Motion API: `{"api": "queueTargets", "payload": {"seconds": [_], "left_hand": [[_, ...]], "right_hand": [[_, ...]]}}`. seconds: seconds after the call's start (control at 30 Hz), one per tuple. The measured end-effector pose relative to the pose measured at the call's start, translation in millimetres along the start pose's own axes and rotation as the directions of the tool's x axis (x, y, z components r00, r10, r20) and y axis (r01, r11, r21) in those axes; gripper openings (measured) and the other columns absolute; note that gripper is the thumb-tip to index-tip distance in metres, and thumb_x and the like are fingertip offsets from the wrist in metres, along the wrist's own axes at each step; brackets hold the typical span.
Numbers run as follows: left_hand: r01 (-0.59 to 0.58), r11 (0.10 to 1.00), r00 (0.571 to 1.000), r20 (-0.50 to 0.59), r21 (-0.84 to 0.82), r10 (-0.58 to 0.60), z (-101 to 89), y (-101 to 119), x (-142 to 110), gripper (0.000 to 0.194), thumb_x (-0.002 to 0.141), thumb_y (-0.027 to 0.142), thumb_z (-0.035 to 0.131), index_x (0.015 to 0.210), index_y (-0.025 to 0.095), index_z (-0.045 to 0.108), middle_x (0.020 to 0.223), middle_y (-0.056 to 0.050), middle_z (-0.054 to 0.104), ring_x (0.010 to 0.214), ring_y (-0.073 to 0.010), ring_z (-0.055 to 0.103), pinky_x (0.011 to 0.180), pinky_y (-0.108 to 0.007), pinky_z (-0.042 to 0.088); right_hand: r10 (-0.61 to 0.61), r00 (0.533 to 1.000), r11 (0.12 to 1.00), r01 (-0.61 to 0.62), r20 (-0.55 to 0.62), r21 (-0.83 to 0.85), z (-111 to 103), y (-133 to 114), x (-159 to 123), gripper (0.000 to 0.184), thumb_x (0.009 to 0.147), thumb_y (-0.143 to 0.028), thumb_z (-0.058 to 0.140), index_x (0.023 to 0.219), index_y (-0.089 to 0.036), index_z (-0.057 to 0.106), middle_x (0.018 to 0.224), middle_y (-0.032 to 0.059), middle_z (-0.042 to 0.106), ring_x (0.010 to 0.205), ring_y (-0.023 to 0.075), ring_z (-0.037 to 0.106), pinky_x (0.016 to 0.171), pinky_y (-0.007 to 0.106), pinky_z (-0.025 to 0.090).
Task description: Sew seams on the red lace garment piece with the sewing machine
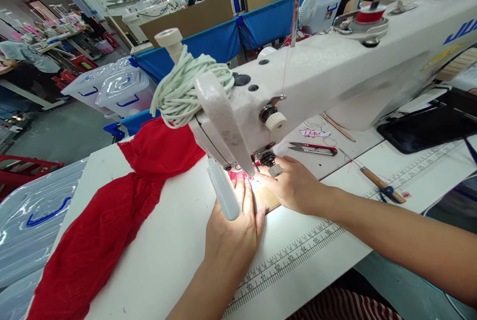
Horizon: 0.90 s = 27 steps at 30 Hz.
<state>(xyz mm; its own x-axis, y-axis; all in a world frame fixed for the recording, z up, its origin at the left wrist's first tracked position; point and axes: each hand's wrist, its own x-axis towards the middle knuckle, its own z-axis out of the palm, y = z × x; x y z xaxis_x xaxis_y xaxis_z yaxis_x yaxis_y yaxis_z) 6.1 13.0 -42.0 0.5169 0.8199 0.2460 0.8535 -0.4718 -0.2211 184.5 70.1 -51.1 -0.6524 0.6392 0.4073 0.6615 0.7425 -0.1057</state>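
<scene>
My left hand [236, 223] lies with its fingers stretched out flat on a piece of red fabric [233, 175] under the sewing machine [246, 111]. A pale lever [223, 191] hangs in front of that hand. On the other side of the needle area, my right hand [296, 186] has its fingers bent and close together near the fabric. The tension knob [275, 170] hides some of its fingertips, so what they pinch cannot be made out. Lamp light falls between the hands. A long piece of red cloth [112, 215] trails over the table to the left.
Thread snips [313, 149], a wooden-handled tool [383, 186] and a black phone [428, 121] lie on the right. A printed ruler [290, 260] runs along the front edge. Bundled pale cord [192, 84] hangs on the machine head. Plastic bins [40, 210] stand at left.
</scene>
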Motion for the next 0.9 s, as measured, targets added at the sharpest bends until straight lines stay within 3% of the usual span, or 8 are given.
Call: {"api": "queueTargets", "payload": {"seconds": [0.2, 0.43, 0.63, 0.9], "left_hand": [[0.006, 1.000, 0.999, -0.033, -0.002, -0.006, 1.5, -0.5, -0.5, 0.063, 0.096, 0.028, 0.027, 0.148, 0.005, 0.001, 0.142, -0.018, 0.042, 0.131, -0.0246, 0.042, 0.106, -0.044, 0.037], [0.007, 1.000, 1.000, 0.024, -0.008, -0.007, -1.7, -4.3, 3.2, 0.060, 0.095, 0.034, 0.027, 0.146, 0.003, 0.022, 0.139, -0.017, 0.047, 0.132, -0.0279, 0.041, 0.106, -0.046, 0.037], [0.047, 0.997, 0.999, 0.016, -0.064, -0.046, 0.5, -3.3, 1.8, 0.059, 0.095, 0.037, 0.029, 0.146, 0.008, 0.024, 0.139, -0.017, 0.048, 0.131, -0.0286, 0.042, 0.107, -0.047, 0.036], [0.115, 0.972, 0.993, 0.051, -0.205, -0.107, 8.5, -6.3, 2.5, 0.058, 0.092, 0.034, 0.035, 0.144, 0.009, 0.030, 0.143, -0.018, 0.043, 0.134, -0.0305, 0.038, 0.108, -0.051, 0.037]], "right_hand": [[-0.003, 1.000, 1.000, 0.003, -0.004, 0.007, 1.1, 0.5, -0.2, 0.025, 0.076, -0.003, 0.043, 0.078, -0.016, 0.065, 0.089, 0.0097, 0.065, 0.090, 0.0241, 0.049, 0.070, 0.037, 0.038], [0.013, 1.000, 1.000, -0.014, 0.018, 0.027, -1.2, -0.6, 1.2, 0.024, 0.076, -0.005, 0.043, 0.077, -0.016, 0.065, 0.089, 0.0104, 0.065, 0.090, 0.0236, 0.049, 0.072, 0.037, 0.038], [0.004, 1.000, 1.000, -0.004, -0.011, 0.031, -1.1, -1.1, 1.1, 0.026, 0.075, -0.004, 0.044, 0.083, -0.015, 0.066, 0.102, 0.0104, 0.066, 0.097, 0.0251, 0.049, 0.074, 0.038, 0.040], [0.017, 1.000, 0.998, -0.018, 0.017, 0.062, -2.3, 0.0, 3.6, 0.023, 0.075, -0.004, 0.044, 0.078, -0.016, 0.064, 0.088, 0.0099, 0.065, 0.091, 0.0243, 0.050, 0.074, 0.038, 0.039]]}}
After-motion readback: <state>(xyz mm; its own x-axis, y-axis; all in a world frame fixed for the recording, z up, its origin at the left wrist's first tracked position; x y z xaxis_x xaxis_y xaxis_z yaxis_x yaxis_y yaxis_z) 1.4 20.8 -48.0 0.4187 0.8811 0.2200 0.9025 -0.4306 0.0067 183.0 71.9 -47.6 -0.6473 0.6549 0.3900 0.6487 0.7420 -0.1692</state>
